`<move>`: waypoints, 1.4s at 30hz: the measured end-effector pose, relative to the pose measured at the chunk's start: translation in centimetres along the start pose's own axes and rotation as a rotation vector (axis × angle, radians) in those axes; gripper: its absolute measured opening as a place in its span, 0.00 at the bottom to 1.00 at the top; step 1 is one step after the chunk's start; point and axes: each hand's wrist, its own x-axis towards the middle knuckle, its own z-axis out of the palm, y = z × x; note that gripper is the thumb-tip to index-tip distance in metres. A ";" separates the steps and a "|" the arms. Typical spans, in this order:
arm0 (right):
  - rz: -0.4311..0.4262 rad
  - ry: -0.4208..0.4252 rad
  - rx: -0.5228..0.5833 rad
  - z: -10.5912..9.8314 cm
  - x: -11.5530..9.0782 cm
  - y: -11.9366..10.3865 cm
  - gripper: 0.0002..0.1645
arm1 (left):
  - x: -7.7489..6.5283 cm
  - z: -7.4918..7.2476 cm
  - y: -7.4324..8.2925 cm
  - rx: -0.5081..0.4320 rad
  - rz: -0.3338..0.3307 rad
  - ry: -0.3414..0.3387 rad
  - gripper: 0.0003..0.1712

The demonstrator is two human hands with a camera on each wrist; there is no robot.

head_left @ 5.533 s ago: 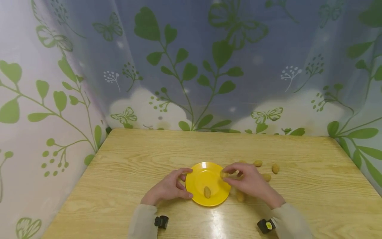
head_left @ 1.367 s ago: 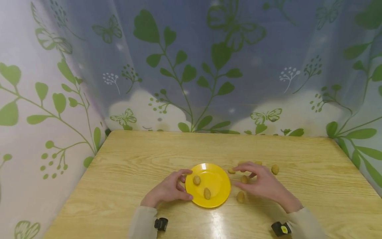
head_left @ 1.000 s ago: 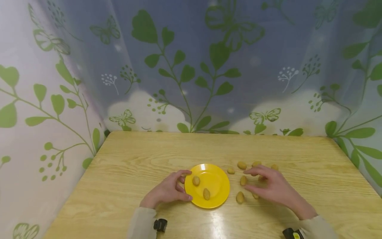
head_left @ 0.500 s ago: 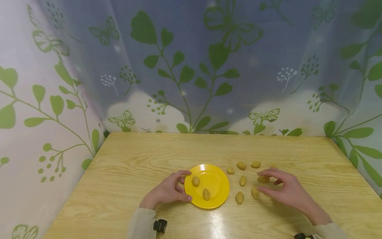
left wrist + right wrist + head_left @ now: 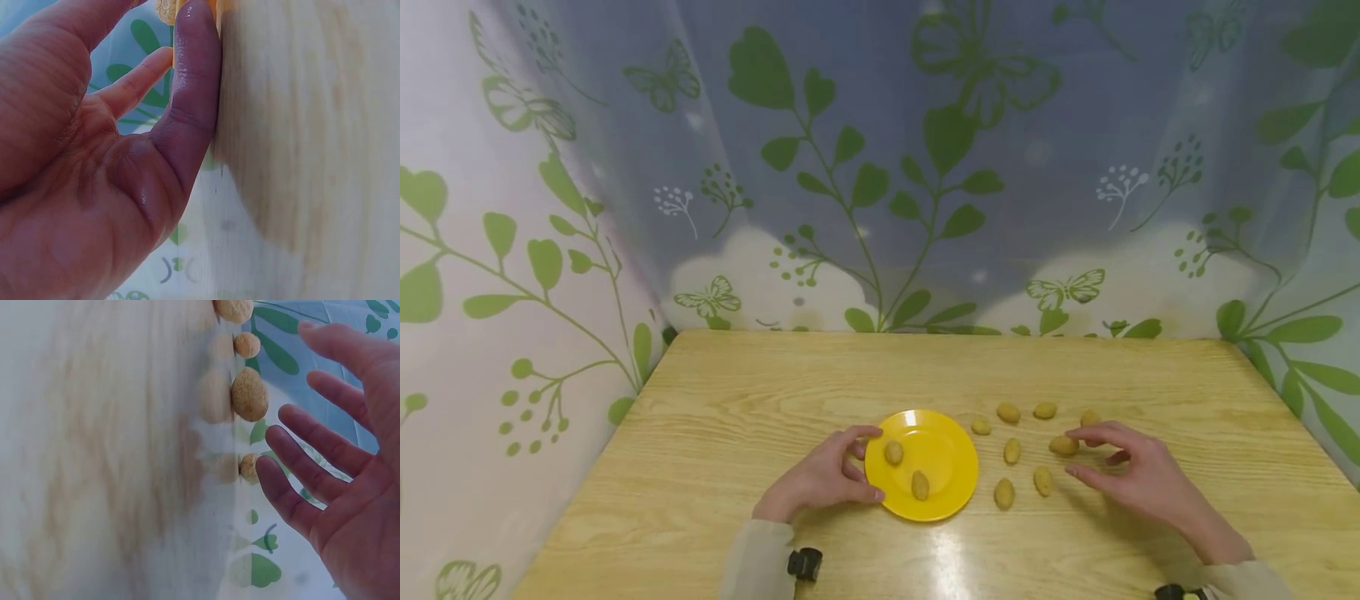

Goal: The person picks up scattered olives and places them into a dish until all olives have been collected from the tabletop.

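Note:
A yellow plate (image 5: pixel 925 508) lies on the table, its left rim between the curved thumb and fingers of my left hand (image 5: pixel 820 475). Two tan, oval, rough-skinned pieces, walnut-like in look, sit on it: one piece (image 5: pixel 893 452) near the left side, another piece (image 5: pixel 920 485) nearer the front. My right hand (image 5: pixel 1138 475) is held over the table to the right, fingers spread and nothing in its grasp. Its index fingertip overlaps the end of an oval piece (image 5: pixel 1063 445) in the head view. In the right wrist view the palm (image 5: pixel 369 519) faces several such pieces, among them a large one (image 5: pixel 249 394).
Several more tan pieces lie loosely right of the plate, such as a front piece (image 5: pixel 1003 493), a back piece (image 5: pixel 1045 410) and one partly behind the right hand (image 5: pixel 1090 417). A leaf-printed curtain (image 5: pixel 880 167) hangs behind the wooden table (image 5: pixel 760 375).
Earlier my right hand pinched a piece over the plate's right rim; a second piece now lies on the plate. The right hand has moved off rightward over the loose pieces. The left hand stays put.

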 end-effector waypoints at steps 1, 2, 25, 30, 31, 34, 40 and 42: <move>0.002 0.004 0.001 0.0 0.0 0.1 0.23 | 0.0 0.0 0.0 0.001 -0.003 0.001 0.47; -0.001 0.006 0.001 0.0 0.1 0.3 0.22 | 0.0 0.0 0.0 0.000 -0.006 0.002 0.47; 0.015 -0.086 0.012 -0.1 1.4 2.7 0.19 | 0.0 0.0 0.1 -0.007 -0.011 0.004 0.46; 0.055 -0.149 0.005 -0.4 1.7 2.7 0.19 | -0.1 0.0 0.2 -0.001 -0.018 0.008 0.46; 0.069 -0.161 0.002 -0.5 1.8 2.7 0.18 | -0.2 0.0 0.3 0.001 -0.020 0.009 0.46; 0.093 -0.180 0.008 -0.6 1.9 2.7 0.18 | -0.2 0.0 0.3 0.003 -0.019 0.009 0.46; 0.110 -0.205 0.005 -0.6 2.0 2.8 0.18 | -0.1 0.0 0.2 0.001 -0.014 0.007 0.46; 0.110 -0.213 -0.002 -0.5 2.1 2.9 0.18 | -0.1 0.0 0.2 -0.001 -0.011 0.006 0.46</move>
